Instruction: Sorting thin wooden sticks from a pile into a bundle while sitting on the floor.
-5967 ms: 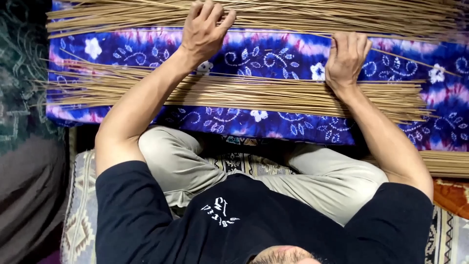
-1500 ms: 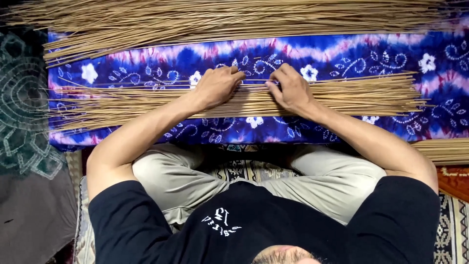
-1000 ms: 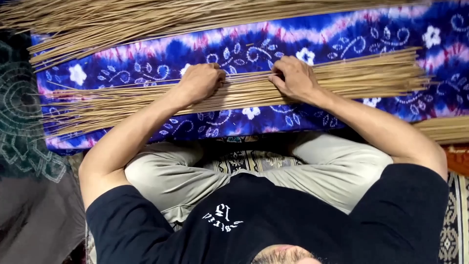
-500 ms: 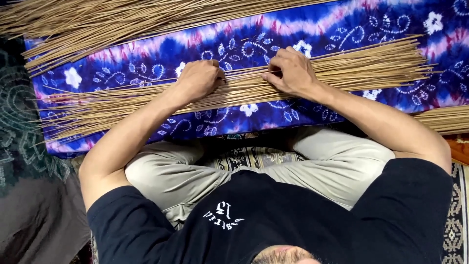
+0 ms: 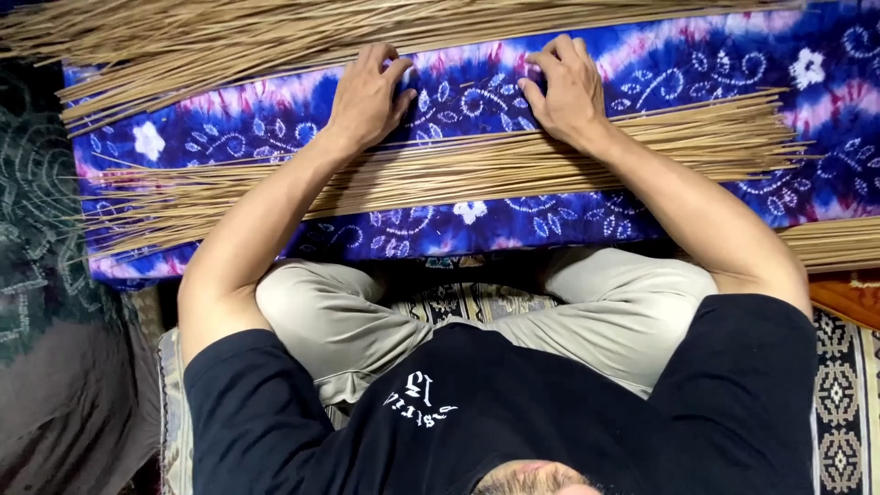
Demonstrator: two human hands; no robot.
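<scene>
On the blue-and-pink tie-dyed cloth (image 5: 275, 119) I see both hands flat, fingers loosely spread, holding nothing: left hand (image 5: 369, 99), right hand (image 5: 566, 92). Thin straw-coloured sticks (image 5: 477, 170) lie bundled under my wrists; another sheaf (image 5: 183, 41) lies beyond my fingertips.

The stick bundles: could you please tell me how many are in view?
3: far bundle along the top, near bundle under both wrists, another at the right edge, possibly continuing unseen.

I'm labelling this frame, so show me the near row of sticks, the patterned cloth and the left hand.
near row of sticks (image 5: 477, 170), head view, middle of the bundle.
patterned cloth (image 5: 477, 92), head view, bare patch between the hands.
left hand (image 5: 367, 101), head view, back of the hand.
</scene>
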